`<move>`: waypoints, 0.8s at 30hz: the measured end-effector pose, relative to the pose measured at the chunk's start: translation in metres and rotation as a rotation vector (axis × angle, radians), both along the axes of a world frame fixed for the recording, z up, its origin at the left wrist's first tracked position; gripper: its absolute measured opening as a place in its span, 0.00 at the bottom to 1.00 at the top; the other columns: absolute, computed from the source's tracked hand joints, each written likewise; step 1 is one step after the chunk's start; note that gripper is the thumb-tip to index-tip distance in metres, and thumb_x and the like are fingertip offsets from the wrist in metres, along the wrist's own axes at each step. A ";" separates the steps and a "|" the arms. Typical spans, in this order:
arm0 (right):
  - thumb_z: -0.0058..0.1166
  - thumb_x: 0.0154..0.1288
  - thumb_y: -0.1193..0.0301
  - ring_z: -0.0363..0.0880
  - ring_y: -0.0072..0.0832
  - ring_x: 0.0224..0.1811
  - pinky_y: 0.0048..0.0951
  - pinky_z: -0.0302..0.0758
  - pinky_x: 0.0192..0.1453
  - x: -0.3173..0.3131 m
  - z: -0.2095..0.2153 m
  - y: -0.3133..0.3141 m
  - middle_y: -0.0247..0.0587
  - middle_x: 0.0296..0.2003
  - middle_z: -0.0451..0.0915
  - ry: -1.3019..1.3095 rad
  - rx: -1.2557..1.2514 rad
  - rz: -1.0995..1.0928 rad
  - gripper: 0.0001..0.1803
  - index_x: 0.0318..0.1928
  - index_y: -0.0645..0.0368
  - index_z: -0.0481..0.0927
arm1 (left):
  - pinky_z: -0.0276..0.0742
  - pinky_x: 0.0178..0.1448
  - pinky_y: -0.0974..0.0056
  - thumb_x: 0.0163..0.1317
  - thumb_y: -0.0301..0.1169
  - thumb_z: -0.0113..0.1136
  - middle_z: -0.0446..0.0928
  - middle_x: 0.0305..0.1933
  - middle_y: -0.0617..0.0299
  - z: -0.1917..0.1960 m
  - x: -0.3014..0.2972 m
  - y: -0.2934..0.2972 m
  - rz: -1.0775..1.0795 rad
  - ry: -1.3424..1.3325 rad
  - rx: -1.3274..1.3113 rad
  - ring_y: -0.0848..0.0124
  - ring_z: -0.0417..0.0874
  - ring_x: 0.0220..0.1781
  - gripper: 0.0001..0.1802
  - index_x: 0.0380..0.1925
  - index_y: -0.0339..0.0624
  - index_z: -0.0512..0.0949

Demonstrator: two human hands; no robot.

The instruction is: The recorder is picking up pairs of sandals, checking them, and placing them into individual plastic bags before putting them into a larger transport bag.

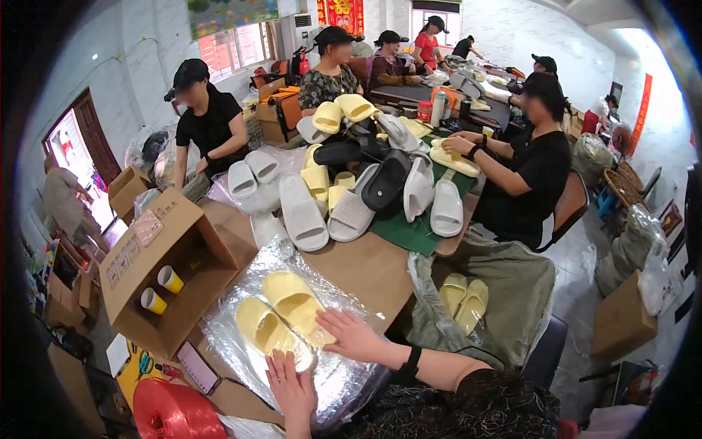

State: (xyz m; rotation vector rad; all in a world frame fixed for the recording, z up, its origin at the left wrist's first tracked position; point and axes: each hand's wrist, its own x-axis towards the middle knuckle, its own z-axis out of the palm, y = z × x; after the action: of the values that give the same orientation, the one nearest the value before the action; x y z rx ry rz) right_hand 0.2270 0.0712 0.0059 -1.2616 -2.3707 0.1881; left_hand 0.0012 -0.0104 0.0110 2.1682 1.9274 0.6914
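Note:
A pair of pale yellow slide slippers lies side by side on a stack of shiny clear plastic bags at the table's near edge. Whether the pair is inside the top bag I cannot tell. My left hand rests with fingers stretched at the heel of the left slipper. Flat and spread, my right hand touches the heel of the right slipper. Neither hand grips anything. Beyond the bags is a heap of grey, black and yellow slippers.
A cardboard box on its side holds two yellow paper cups. Near it lie a phone, scissors and a red twine roll. At right, an open sack holds yellow slippers. Several co-workers sit or stand around the tables.

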 end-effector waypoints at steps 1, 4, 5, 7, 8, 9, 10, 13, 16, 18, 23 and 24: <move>0.47 0.74 0.47 0.53 0.43 0.78 0.46 0.52 0.79 0.003 0.000 0.001 0.48 0.75 0.58 0.002 -0.019 0.007 0.40 0.74 0.61 0.59 | 0.46 0.79 0.39 0.66 0.40 0.52 0.55 0.78 0.43 -0.001 -0.001 0.001 -0.006 0.001 0.003 0.42 0.51 0.80 0.32 0.69 0.42 0.66; 0.46 0.75 0.48 0.53 0.44 0.78 0.46 0.51 0.79 0.003 0.002 0.001 0.49 0.75 0.57 0.053 -0.075 0.007 0.39 0.74 0.63 0.58 | 0.47 0.79 0.38 0.66 0.40 0.52 0.55 0.78 0.43 0.000 0.001 0.001 -0.004 0.004 -0.001 0.41 0.51 0.80 0.32 0.69 0.42 0.66; 0.46 0.74 0.47 0.53 0.46 0.78 0.47 0.51 0.79 0.003 0.004 0.004 0.50 0.76 0.56 0.102 -0.093 0.040 0.41 0.74 0.64 0.58 | 0.47 0.79 0.38 0.67 0.40 0.52 0.54 0.78 0.43 0.002 0.002 0.000 -0.001 0.001 -0.002 0.41 0.51 0.80 0.32 0.70 0.42 0.66; 0.47 0.73 0.46 0.52 0.46 0.79 0.47 0.50 0.79 0.006 0.021 0.009 0.50 0.76 0.55 0.067 -0.198 0.044 0.42 0.74 0.64 0.58 | 0.47 0.79 0.39 0.67 0.40 0.52 0.54 0.79 0.43 0.003 0.001 0.001 0.004 -0.001 -0.010 0.41 0.50 0.80 0.32 0.70 0.42 0.65; 0.48 0.72 0.45 0.51 0.46 0.79 0.48 0.50 0.80 0.006 0.028 0.008 0.51 0.76 0.55 0.027 -0.294 0.038 0.43 0.74 0.64 0.58 | 0.47 0.79 0.39 0.67 0.40 0.52 0.54 0.79 0.44 0.004 0.003 0.001 -0.001 -0.007 -0.008 0.41 0.50 0.80 0.32 0.70 0.42 0.65; 0.51 0.70 0.44 0.61 0.48 0.73 0.47 0.57 0.75 0.001 0.015 0.012 0.53 0.68 0.66 0.043 -0.090 -0.021 0.38 0.65 0.65 0.71 | 0.47 0.79 0.40 0.67 0.40 0.53 0.51 0.79 0.40 0.006 0.003 0.002 -0.014 0.017 -0.007 0.41 0.49 0.80 0.33 0.71 0.42 0.64; 0.51 0.70 0.44 0.61 0.48 0.73 0.47 0.57 0.75 -0.006 0.023 0.014 0.53 0.68 0.66 0.042 -0.099 0.002 0.38 0.65 0.65 0.71 | 0.47 0.79 0.40 0.67 0.40 0.53 0.51 0.79 0.40 0.006 0.004 0.002 0.009 0.017 -0.016 0.41 0.49 0.80 0.33 0.71 0.42 0.64; 0.57 0.66 0.46 0.74 0.46 0.51 0.45 0.73 0.55 -0.033 0.048 0.027 0.49 0.45 0.79 0.054 0.073 -0.113 0.29 0.41 0.65 0.80 | 0.48 0.79 0.40 0.65 0.39 0.59 0.46 0.78 0.30 0.004 0.002 -0.001 0.003 -0.014 0.048 0.40 0.48 0.80 0.37 0.72 0.40 0.62; 0.55 0.66 0.44 0.77 0.47 0.47 0.43 0.76 0.48 -0.062 0.048 0.042 0.54 0.40 0.80 -0.013 -0.018 -0.172 0.32 0.40 0.68 0.79 | 0.49 0.79 0.41 0.64 0.40 0.60 0.46 0.78 0.31 -0.001 0.000 -0.002 0.009 -0.040 0.052 0.40 0.48 0.80 0.39 0.73 0.39 0.60; 0.50 0.68 0.41 0.79 0.40 0.43 0.41 0.72 0.47 -0.076 0.037 0.052 0.48 0.35 0.81 -0.089 0.014 -0.216 0.34 0.39 0.67 0.83 | 0.49 0.79 0.41 0.64 0.41 0.60 0.44 0.78 0.30 -0.001 0.000 -0.002 0.032 -0.009 0.014 0.39 0.47 0.80 0.41 0.73 0.37 0.58; 0.48 0.70 0.45 0.81 0.40 0.36 0.42 0.74 0.44 -0.091 0.020 0.073 0.46 0.31 0.82 -0.137 0.028 -0.221 0.31 0.37 0.65 0.84 | 0.50 0.79 0.43 0.63 0.40 0.61 0.44 0.79 0.31 -0.003 0.001 -0.002 0.002 0.004 0.056 0.36 0.48 0.79 0.41 0.72 0.35 0.58; 0.48 0.70 0.47 0.82 0.40 0.36 0.42 0.74 0.44 -0.094 0.013 0.077 0.45 0.30 0.82 -0.125 0.019 -0.207 0.29 0.36 0.65 0.84 | 0.50 0.79 0.43 0.63 0.40 0.61 0.43 0.79 0.31 -0.002 0.002 0.000 -0.003 -0.004 0.065 0.36 0.47 0.80 0.41 0.72 0.35 0.58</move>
State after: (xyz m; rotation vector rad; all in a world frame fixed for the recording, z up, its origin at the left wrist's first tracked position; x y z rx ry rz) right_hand 0.1334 0.1480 0.0188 -1.5390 -2.3175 0.0228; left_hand 0.0033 -0.0108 0.0090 2.2051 1.9249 0.7682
